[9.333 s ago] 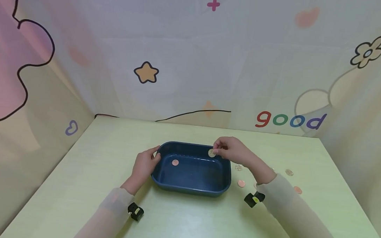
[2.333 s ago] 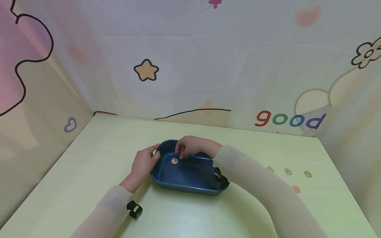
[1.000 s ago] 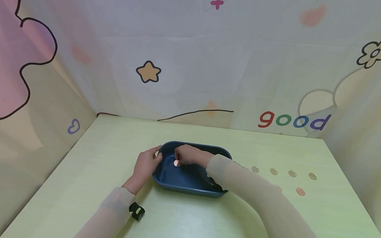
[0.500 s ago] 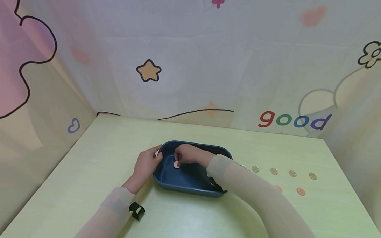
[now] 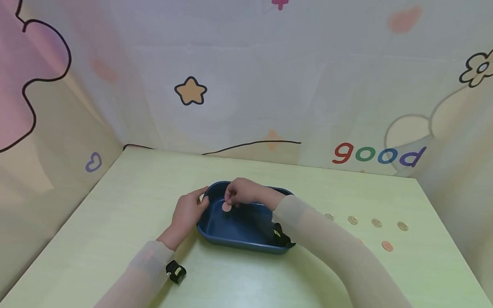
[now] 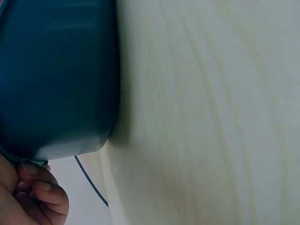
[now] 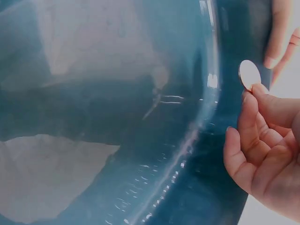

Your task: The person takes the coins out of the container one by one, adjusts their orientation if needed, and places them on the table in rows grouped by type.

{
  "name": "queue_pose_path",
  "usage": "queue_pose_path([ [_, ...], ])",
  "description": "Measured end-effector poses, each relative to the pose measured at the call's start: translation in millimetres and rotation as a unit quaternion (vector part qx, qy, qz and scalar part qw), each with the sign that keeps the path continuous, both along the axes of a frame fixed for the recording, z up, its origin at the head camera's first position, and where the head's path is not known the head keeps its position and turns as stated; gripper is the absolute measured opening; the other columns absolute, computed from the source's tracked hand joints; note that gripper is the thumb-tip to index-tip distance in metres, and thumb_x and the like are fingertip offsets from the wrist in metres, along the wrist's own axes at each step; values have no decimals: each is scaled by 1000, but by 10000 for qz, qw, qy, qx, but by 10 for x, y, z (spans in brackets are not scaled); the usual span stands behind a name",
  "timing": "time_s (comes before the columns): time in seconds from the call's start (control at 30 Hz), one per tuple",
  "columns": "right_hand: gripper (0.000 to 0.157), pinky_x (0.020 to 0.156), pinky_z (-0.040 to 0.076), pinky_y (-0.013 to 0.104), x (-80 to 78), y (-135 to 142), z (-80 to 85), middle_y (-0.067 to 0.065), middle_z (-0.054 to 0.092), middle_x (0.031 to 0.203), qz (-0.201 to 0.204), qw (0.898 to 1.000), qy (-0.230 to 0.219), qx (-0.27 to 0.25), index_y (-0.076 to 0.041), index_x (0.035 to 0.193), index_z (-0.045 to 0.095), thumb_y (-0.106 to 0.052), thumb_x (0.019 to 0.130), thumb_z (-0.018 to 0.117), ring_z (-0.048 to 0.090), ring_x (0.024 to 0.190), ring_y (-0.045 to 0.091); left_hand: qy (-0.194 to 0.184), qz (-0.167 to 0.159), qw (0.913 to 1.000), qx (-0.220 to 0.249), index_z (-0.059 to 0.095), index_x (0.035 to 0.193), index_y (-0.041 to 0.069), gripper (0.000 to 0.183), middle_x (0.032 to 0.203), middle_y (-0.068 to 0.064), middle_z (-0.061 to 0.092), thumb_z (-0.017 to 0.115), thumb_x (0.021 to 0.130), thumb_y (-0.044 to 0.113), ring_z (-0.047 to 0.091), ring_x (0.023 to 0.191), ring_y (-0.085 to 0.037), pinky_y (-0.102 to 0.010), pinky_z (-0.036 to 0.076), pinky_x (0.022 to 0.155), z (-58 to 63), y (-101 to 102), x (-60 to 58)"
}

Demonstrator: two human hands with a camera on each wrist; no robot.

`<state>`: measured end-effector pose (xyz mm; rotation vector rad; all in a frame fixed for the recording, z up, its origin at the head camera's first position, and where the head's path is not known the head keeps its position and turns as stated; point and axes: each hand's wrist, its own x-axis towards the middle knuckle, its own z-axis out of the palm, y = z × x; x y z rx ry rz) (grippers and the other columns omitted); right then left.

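A dark blue rectangular tray [image 5: 243, 244] with rounded corners sits on the table. My left hand [image 5: 187, 217] grips its left rim, thumb over the edge and fingers outside; in the left wrist view the curled fingers [image 6: 49, 194] show at the tray's corner. Over the tray's left part, my right hand [image 5: 243, 191] pinches a copper-coloured coin [image 5: 226, 207] by its edge. The right wrist view shows this coin [image 7: 250, 75] tilted between thumb and index finger, raised off the tray floor, near the left hand's fingertips [image 7: 276, 51].
Right of the tray, gold-coloured coins [image 5: 376, 223] lie in a row, with a copper coin [image 5: 387, 246] in front. Another copper coin is partly hidden by my right sleeve [image 5: 321, 233]. A patterned cloth [image 5: 248, 104] closes off the back and sides of the pale table [image 5: 233, 289].
My right hand took hold of the copper coin on the tray floor and has raised it slightly. Compared with the oldest frame, the gold row reaches further right. My left hand has stayed put.
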<state>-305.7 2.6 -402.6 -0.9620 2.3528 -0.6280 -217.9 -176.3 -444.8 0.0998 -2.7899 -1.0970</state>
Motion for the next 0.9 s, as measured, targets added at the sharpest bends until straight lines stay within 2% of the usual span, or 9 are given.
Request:
queue_pose_path([
  [0.33,14,71,52,22,32,97,231,9,71,90,-144,9996,166,-201,0,102,73,-11,99,64,62,68,11,-48,32,10000,-21,63,138,1,44,59,2,42,57,97,15,38,53,-12,-23,30,53,1,-2,-10],
  [0.57,16,71,50,22,109,220,437,10,70,87,-477,9968,-21,-636,2,102,73,-11,99,64,66,75,26,-30,35,10000,0,64,137,0,43,58,3,41,57,97,14,38,52,-12,-23,29,52,2,-6,-5],
  [0.67,16,72,52,23,150,286,495,10,70,88,-639,9949,-59,-783,1,104,73,-11,99,63,67,78,27,-50,45,10000,14,64,138,1,43,59,3,42,57,97,15,38,52,-12,-23,29,52,-2,-5,-6],
  [0.77,16,77,57,29,208,367,546,12,72,91,-865,9921,-91,-905,1,105,72,-10,99,62,67,76,23,-43,48,10000,-7,64,137,0,43,60,2,43,58,97,15,38,53,-11,-23,29,53,-8,-9,-5],
  [0.9,16,85,60,42,308,504,595,18,74,96,-1156,9871,-102,-1104,1,107,71,-10,99,62,67,75,21,-11,30,10000,-9,64,137,0,43,60,1,43,57,97,15,37,53,-12,-23,29,53,-10,-14,-2],
])
